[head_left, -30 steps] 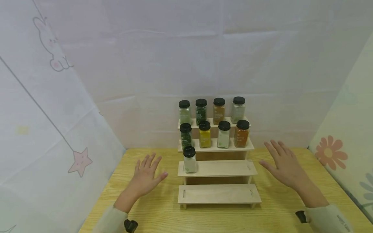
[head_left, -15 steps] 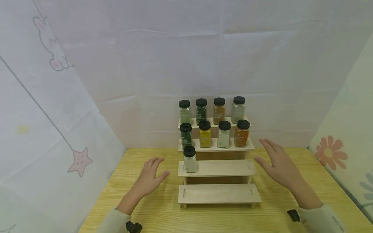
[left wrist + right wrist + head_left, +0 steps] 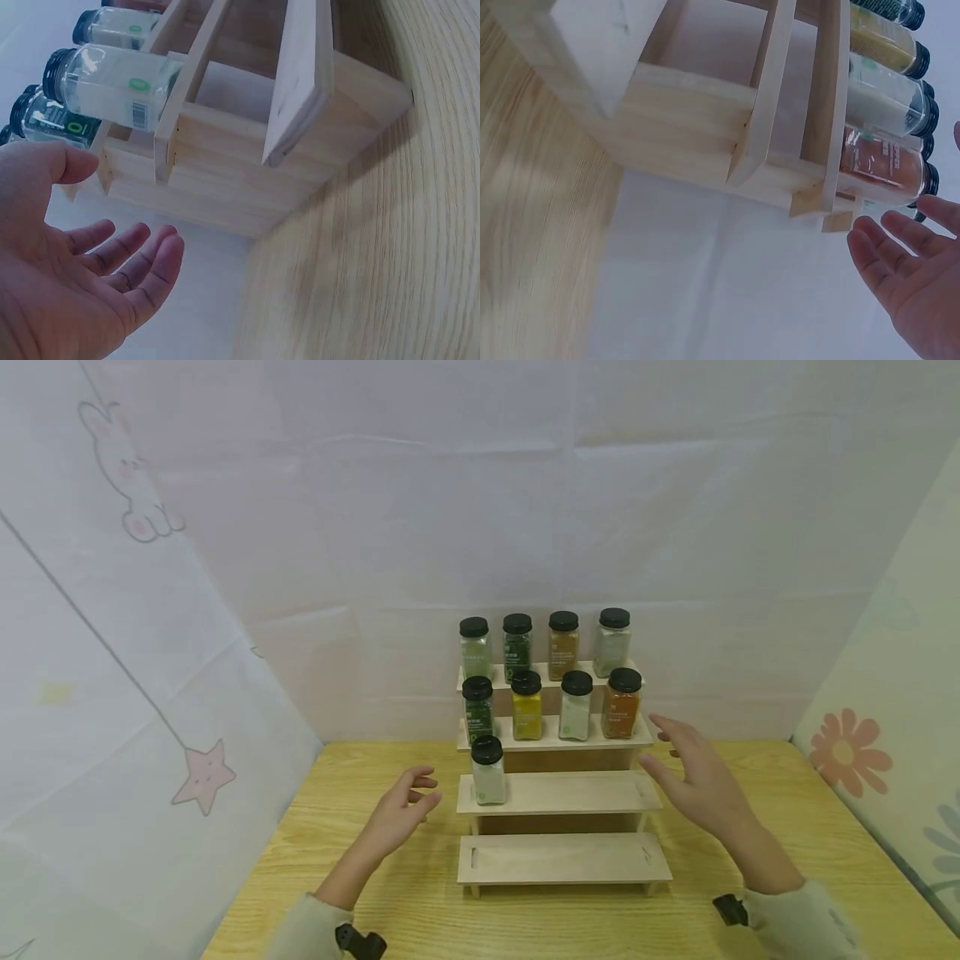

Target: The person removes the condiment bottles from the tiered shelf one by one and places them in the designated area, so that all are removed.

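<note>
A stepped wooden rack (image 3: 566,860) holds several black-lidded spice jars on its upper tiers. On the third tier from the top, a jar of whitish powder (image 3: 489,781) stands alone at the left end. My left hand (image 3: 397,814) hovers left of this jar, its fingers loosely bent and holding nothing; in the left wrist view the palm (image 3: 67,300) faces the rack's side. To the right of the rack is my right hand (image 3: 697,781), relaxed, nearest the orange-red spice jar (image 3: 621,714) at the end of the second tier. The right wrist view shows its fingers close to that jar (image 3: 877,169).
Along the top tier stand a pale green jar (image 3: 476,652), a dark green one (image 3: 517,652) and a brown one (image 3: 564,652). The yellow jar (image 3: 527,714) sits below. Behind the wooden table (image 3: 405,910) hangs a pale cloth backdrop (image 3: 420,552).
Both hands have moved inward toward the rack, and their spread fingers have relaxed into a loose bend. The jars and rack have stayed in place.
</note>
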`<state>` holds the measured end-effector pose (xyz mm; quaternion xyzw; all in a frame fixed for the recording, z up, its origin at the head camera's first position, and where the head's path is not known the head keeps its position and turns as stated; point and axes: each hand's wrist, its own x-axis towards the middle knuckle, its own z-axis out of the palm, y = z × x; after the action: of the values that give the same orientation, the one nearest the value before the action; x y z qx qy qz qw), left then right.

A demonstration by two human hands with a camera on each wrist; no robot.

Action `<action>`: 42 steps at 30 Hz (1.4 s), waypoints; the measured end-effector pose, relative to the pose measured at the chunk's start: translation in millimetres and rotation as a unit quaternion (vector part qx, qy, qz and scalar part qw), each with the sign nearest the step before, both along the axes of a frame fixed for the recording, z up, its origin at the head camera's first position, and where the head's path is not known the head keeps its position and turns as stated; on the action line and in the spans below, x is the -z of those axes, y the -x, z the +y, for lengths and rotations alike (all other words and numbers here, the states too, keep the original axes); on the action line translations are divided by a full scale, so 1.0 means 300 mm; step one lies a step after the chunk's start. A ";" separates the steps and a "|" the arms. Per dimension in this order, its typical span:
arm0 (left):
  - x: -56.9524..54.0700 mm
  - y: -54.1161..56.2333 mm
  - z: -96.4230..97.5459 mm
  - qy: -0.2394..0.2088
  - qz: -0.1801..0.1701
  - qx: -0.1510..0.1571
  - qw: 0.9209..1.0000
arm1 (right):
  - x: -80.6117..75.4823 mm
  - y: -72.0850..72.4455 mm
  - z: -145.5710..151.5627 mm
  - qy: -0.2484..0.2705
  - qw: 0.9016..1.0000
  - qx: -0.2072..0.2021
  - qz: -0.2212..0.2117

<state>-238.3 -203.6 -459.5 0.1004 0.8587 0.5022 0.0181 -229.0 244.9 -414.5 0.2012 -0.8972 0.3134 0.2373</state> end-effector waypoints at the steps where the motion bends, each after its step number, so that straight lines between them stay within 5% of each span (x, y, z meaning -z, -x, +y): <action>1: 0.001 0.000 0.005 -0.015 -0.008 -0.001 1.000 | 0.002 0.002 -0.006 0.003 1.000 -0.002 0.006; 16: 0.031 0.034 0.071 -0.169 -0.080 -0.008 0.982 | 0.029 0.025 -0.089 0.098 0.993 -0.060 0.037; 28: 0.030 0.044 0.100 -0.196 -0.114 -0.013 0.974 | 0.047 0.038 -0.159 0.144 0.986 -0.079 -0.010; 42: 0.046 0.078 0.100 -0.219 -0.152 0.019 0.964 | 0.068 0.051 -0.248 0.197 0.971 -0.131 -0.034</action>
<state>-261.8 -173.6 -473.4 0.0410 0.7126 0.6872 0.1351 -244.3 170.4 -434.8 0.2557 -0.7912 0.5189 0.1986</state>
